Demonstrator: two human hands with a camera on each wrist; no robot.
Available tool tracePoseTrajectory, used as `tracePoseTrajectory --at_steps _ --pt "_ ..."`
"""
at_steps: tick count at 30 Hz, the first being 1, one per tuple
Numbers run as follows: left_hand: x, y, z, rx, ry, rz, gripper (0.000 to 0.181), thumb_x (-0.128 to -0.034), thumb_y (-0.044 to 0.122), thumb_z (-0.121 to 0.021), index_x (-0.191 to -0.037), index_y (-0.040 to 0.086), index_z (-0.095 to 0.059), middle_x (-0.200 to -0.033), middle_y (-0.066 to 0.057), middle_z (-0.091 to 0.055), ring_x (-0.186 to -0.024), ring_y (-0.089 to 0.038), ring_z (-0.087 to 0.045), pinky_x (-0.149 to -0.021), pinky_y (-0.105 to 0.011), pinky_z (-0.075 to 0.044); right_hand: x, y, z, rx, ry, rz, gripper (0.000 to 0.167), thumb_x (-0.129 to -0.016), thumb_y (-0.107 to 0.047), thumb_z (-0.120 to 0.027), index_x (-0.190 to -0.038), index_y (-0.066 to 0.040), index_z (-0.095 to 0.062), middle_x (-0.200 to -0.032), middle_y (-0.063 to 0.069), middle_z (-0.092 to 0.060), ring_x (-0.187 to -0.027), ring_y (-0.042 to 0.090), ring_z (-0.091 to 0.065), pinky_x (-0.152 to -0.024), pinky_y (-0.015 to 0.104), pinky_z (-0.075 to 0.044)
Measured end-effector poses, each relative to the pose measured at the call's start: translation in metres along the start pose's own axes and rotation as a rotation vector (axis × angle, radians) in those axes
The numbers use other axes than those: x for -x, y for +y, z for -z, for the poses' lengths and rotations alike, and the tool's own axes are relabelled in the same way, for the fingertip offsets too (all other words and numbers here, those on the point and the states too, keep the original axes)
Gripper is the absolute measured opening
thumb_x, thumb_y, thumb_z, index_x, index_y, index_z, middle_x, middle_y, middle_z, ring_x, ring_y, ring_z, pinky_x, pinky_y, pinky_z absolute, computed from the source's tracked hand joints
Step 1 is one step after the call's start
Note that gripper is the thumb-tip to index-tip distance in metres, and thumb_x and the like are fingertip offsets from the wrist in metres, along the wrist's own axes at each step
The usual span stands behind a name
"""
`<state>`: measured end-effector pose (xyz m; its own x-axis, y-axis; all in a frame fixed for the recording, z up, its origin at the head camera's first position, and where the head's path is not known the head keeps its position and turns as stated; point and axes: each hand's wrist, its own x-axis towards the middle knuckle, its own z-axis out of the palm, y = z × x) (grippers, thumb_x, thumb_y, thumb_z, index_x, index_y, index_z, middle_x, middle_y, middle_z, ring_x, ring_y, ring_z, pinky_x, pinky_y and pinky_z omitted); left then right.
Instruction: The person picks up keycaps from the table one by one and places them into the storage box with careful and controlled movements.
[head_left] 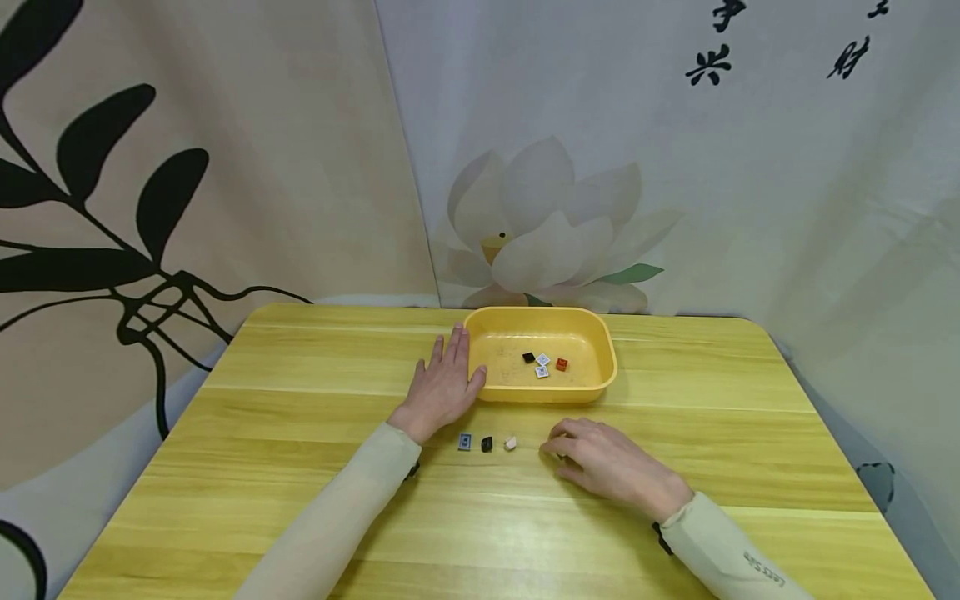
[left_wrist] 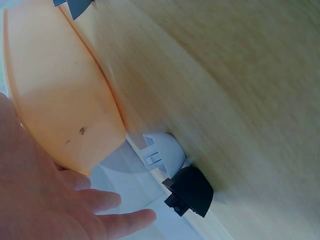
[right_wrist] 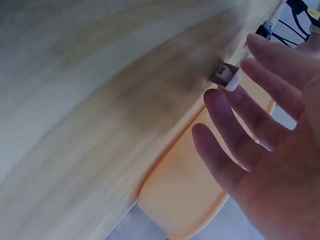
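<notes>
My left hand (head_left: pixel 441 390) rests on the left rim of a yellow tray (head_left: pixel 547 395), fingers straight. In front of the tray, a blue-grey piece (head_left: pixel 465 442), a black piece (head_left: pixel 487 444) and a white piece (head_left: pixel 511 442) form a row on the table. The white piece (left_wrist: pixel 167 152) and black piece (left_wrist: pixel 192 190) stand beyond the fingertips in the left wrist view. To the right of the row, my right hand (head_left: pixel 600 460) is over the table, fingers loosely bent. The right wrist view shows those fingers (right_wrist: pixel 230 135) spread near a pale piece (right_wrist: pixel 226 76), with no grip visible.
Inside the tray lie a black piece (head_left: pixel 528 357), two white pieces (head_left: pixel 542 372) and a red piece (head_left: pixel 562 364). The wooden table (head_left: pixel 300 392) reaches back to a printed cloth (head_left: pixel 300 167) behind the tray.
</notes>
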<state>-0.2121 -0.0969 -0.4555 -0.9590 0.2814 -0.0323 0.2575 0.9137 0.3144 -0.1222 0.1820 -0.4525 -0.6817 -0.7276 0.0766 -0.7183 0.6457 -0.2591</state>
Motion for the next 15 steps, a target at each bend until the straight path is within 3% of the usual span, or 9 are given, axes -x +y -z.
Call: tracePoseTrajectory --at_steps 8,15 --pt "0.0013 0.0003 0.0004 0.005 0.005 -0.004 0.076 -0.1105 0.049 -0.030 -0.166 0.003 -0.004 -0.173 -0.010 0.000 -0.156 -0.043 -0.011 -0.115 -0.071 -0.025 -0.0017 0.0015 -0.0030 -0.017 0.004 -0.008 0.013 -0.094 -0.012 -0.077 -0.106 -0.015 -0.078 -0.106 -0.005 -0.066 -0.095 0.007 -0.062 -0.085 0.031 -0.055" --pt "0.0008 0.0000 -0.0001 0.011 0.006 -0.002 0.076 -0.1106 0.048 -0.031 -0.166 0.003 -0.004 -0.173 -0.010 0.001 -0.157 -0.042 -0.010 -0.115 -0.071 -0.025 -0.0011 0.0032 -0.0045 -0.017 0.029 0.006 0.011 -0.094 -0.006 -0.076 -0.099 -0.016 -0.077 -0.099 -0.005 -0.065 -0.089 0.005 -0.061 -0.080 0.028 -0.055"
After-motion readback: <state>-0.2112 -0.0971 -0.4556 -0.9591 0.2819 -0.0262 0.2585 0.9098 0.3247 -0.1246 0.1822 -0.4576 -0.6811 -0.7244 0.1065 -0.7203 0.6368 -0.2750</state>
